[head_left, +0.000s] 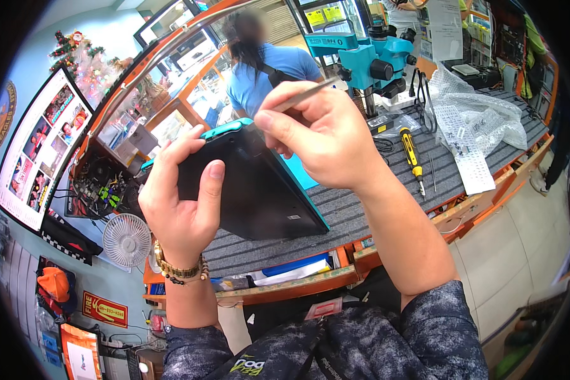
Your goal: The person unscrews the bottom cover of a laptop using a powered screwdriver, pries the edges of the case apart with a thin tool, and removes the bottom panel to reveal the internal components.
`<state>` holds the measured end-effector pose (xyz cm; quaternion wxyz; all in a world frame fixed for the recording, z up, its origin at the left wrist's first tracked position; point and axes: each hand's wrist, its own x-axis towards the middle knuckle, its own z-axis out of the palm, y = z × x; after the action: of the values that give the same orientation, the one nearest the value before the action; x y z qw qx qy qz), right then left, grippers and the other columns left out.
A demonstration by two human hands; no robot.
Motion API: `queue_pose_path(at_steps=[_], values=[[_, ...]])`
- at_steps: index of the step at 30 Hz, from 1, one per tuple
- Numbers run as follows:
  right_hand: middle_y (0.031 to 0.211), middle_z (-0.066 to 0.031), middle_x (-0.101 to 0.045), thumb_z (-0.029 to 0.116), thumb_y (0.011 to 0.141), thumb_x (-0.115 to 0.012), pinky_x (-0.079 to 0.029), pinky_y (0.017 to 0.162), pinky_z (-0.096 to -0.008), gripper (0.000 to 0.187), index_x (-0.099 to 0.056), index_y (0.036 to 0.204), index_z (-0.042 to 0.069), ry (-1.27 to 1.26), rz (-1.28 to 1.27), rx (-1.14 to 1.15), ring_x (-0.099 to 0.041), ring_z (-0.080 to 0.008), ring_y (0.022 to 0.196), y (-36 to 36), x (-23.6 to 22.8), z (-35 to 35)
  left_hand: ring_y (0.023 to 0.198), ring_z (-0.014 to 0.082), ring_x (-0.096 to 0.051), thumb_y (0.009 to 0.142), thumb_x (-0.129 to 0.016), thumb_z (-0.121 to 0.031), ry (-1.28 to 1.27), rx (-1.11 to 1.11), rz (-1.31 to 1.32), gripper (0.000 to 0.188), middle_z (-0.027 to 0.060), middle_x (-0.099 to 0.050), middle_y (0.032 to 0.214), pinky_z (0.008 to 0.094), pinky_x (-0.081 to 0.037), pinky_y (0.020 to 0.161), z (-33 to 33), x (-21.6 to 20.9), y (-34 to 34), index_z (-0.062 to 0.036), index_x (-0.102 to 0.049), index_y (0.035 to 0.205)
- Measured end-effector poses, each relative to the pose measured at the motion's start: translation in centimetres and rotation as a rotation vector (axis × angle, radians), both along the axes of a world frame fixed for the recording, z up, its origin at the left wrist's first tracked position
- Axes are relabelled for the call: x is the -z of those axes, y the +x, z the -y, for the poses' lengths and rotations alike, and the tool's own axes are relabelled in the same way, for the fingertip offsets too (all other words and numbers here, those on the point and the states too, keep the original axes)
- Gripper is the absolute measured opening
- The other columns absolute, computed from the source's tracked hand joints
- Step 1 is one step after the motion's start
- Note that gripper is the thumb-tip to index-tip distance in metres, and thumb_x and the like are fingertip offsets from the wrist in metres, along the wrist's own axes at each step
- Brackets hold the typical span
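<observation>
A flat black laptop-like device [259, 190] with teal edges stands tilted over the grey ribbed mat [386, 190]. My left hand [187, 206] grips its left side, thumb on the black face and fingers behind the edge. At the device's upper corner, my right hand [323, 136] pinches a thin, flat metal tool [307, 95], which points up to the right. The tool's lower end is hidden by my fingers, so I cannot tell whether it touches the teal edge. A yellow-and-black screwdriver [411, 155] lies right of my right forearm, beside slim tweezers [432, 171].
A teal microscope [361, 60] stands at the back of the bench. Bubble wrap [506, 120] and a white keyboard-like strip [472, 155] lie to the right. An open drawer [285, 282] is below the bench edge. At left are a white fan [126, 239] and a monitor [41, 149]. A person [272, 60] is beyond.
</observation>
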<state>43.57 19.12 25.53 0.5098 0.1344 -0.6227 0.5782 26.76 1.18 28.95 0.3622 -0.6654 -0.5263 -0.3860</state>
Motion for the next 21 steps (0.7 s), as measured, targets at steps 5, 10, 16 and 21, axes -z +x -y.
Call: queue_pose_path(at_steps=[5, 10, 16, 21], values=[[0.087, -0.001, -0.073, 0.003, 0.109, -0.075, -0.049, 0.067, -0.0248, 0.013, -0.078, 0.102, -0.007, 0.058, -0.049, 0.067, -0.061, -0.0055, 0.077, -0.4, 1.3, 0.2, 0.11, 0.0332, -0.083, 0.1, -0.087, -0.016, -0.002, -0.032, 0.01, 0.034, 0.0192, -0.084, 0.125, 0.0414, -0.063, 0.1, 0.4, -0.1, 0.3, 0.0013, -0.077, 0.127], [0.091, -0.0031, -0.075, 0.002, 0.109, -0.074, -0.051, 0.067, -0.0256, 0.014, -0.077, 0.101, -0.008, -0.009, -0.004, 0.029, -0.065, -0.006, 0.08, -0.2, 1.1, 0.6, 0.111, 0.0345, -0.083, 0.099, -0.088, -0.016, -0.004, -0.053, -0.006, 0.035, 0.0194, -0.084, 0.125, 0.0422, -0.062, 0.103, 0.4, -0.1, 0.4, 0.0019, -0.078, 0.127], [0.089, -0.0043, -0.075, 0.002, 0.11, -0.073, -0.053, 0.068, -0.0256, 0.005, -0.074, 0.109, -0.002, -0.181, 0.036, 0.017, -0.067, -0.0087, 0.076, 0.1, 0.4, 1.9, 0.117, 0.0259, -0.08, 0.106, -0.082, -0.018, -0.007, -0.048, 0.007, 0.031, 0.0201, -0.084, 0.13, 0.0386, -0.061, 0.105, 0.2, 0.0, 0.4, 0.0035, -0.076, 0.127], [0.087, -0.0023, -0.074, 0.004, 0.111, -0.073, -0.052, 0.067, -0.0251, 0.005, -0.073, 0.109, -0.001, -0.222, 0.046, 0.028, -0.065, -0.0068, 0.076, -0.1, 0.3, 2.7, 0.114, 0.0353, -0.083, 0.1, -0.088, -0.016, 0.0, -0.072, 0.023, 0.032, 0.0206, -0.084, 0.126, 0.0423, -0.062, 0.102, 0.4, 0.0, 0.3, 0.0015, -0.077, 0.125]])
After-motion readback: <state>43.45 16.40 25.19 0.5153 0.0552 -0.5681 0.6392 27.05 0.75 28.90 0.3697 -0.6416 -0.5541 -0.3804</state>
